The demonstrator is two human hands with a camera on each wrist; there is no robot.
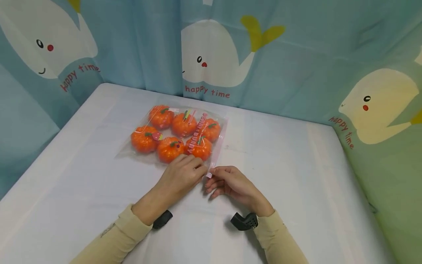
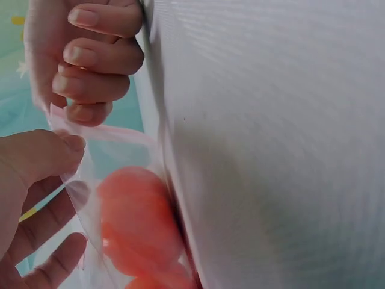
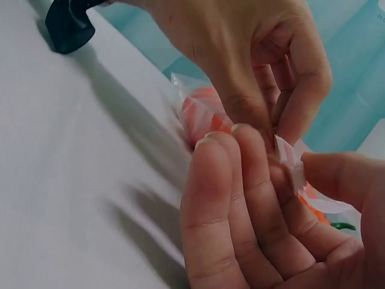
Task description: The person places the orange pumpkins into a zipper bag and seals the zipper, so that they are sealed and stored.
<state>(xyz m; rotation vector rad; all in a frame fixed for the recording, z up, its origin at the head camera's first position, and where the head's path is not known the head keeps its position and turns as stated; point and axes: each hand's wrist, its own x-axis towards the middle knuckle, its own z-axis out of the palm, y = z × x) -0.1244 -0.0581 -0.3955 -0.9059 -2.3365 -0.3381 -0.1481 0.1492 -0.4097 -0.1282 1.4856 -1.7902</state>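
A clear zip bag (image 1: 217, 146) with a pink strip along its right edge lies on the table, holding several small orange pumpkins (image 1: 170, 149) with green stems. My left hand (image 1: 184, 170) pinches the bag's near edge close to its corner, thumb against fingers. At the end of the pink strip my right hand (image 1: 232, 183) pinches a small whitish slider (image 3: 293, 165) between thumb and index finger, its other fingers loosely bent below. In the left wrist view, the plastic between both hands is drawn up, with a pumpkin (image 2: 138, 223) just inside.
A white cloth covers the table (image 1: 296, 190). Behind it hangs a blue curtain (image 1: 296, 66) with white whales and red lettering, turning greener at the right. Black wrist cameras (image 1: 244, 221) sit at both cuffs of the beige sleeves (image 1: 277, 234).
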